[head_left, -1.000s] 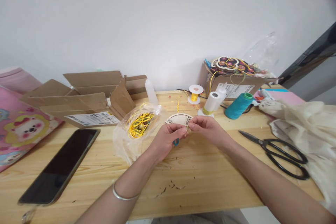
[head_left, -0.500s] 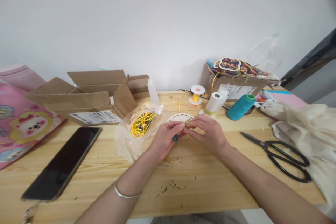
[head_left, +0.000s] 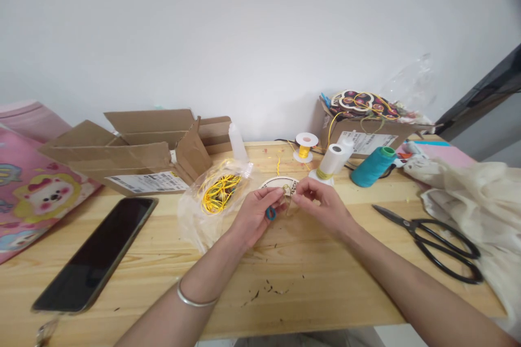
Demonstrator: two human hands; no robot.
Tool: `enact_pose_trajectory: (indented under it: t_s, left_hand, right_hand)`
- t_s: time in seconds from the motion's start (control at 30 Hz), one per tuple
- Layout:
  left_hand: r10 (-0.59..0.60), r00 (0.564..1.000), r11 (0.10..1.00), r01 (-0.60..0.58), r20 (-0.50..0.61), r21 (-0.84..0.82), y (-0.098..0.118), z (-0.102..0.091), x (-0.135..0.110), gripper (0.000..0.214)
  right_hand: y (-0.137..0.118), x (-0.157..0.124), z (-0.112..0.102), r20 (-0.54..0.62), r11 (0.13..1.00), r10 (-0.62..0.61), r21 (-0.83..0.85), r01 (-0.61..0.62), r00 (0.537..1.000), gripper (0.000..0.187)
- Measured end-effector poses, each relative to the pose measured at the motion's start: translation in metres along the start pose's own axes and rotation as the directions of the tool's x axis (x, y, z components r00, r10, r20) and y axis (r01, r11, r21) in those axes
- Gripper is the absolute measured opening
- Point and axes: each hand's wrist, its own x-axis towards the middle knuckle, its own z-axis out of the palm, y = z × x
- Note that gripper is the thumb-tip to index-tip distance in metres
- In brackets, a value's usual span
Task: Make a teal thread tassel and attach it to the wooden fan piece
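Observation:
My left hand [head_left: 258,210] is closed, its thumb and finger pinching a thin olive-coloured cord [head_left: 287,193] that makes a small loop. A small blue ring-shaped piece [head_left: 271,213] shows at its curled fingers; I cannot tell how it is held. My right hand [head_left: 321,203], to the right, pinches the other part of the cord between thumb and fingertips. Just behind the fingers is a round pale wooden piece [head_left: 273,181] with cut-out patterns, partly hidden by the hands.
A plastic bag of yellow cord [head_left: 220,193] and a phone [head_left: 97,252] lie left, before an open cardboard box [head_left: 118,157]. To the right are a yellow spool [head_left: 304,150], white spool [head_left: 331,160], teal thread cone [head_left: 372,167], black scissors [head_left: 431,238] and cream cloth [head_left: 468,200].
My right hand has drawn slightly right, away from the left fingertips, opening a gap where the cord loop shows. The left hand has barely moved.

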Motion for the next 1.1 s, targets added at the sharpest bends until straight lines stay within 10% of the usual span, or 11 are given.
enact_pose_trajectory:
  t_s: [0.27, 0.4, 0.53, 0.83, 1.1]
  left_hand:
    - [-0.021, 1.000, 0.997, 0.020, 0.008, 0.069, -0.003, -0.003, 0.002, 0.020]
    - [-0.046, 0.999, 0.998, 0.044, 0.030, 0.054, -0.003, -0.004, 0.002, 0.022]
    - [-0.034, 0.999, 0.999, 0.034, -0.011, 0.031, -0.004, -0.003, 0.002, 0.021]
    - [-0.008, 0.996, 0.997, 0.014, -0.084, 0.077, -0.006, 0.000, 0.001, 0.020]
    - [0.074, 0.989, 0.973, -0.043, -0.129, 0.228, -0.005, 0.002, 0.000, 0.020]
  right_hand:
    - [0.015, 0.005, -0.001, 0.027, 0.887, 0.140, 0.441, -0.137, 0.990, 0.022]
    - [0.012, 0.004, -0.008, -0.287, 0.996, -0.070, 0.039, 0.084, 0.955, 0.015]
    - [0.005, -0.001, -0.002, -0.135, 0.842, -0.394, -0.449, 0.298, 0.909, 0.009]
    - [0.015, -0.003, 0.014, -0.062, 0.978, -0.036, -0.207, 0.023, 0.997, 0.017]
    - [0.011, -0.002, 0.001, -0.024, 0.672, -0.508, -0.636, 0.379, 0.861, 0.016]
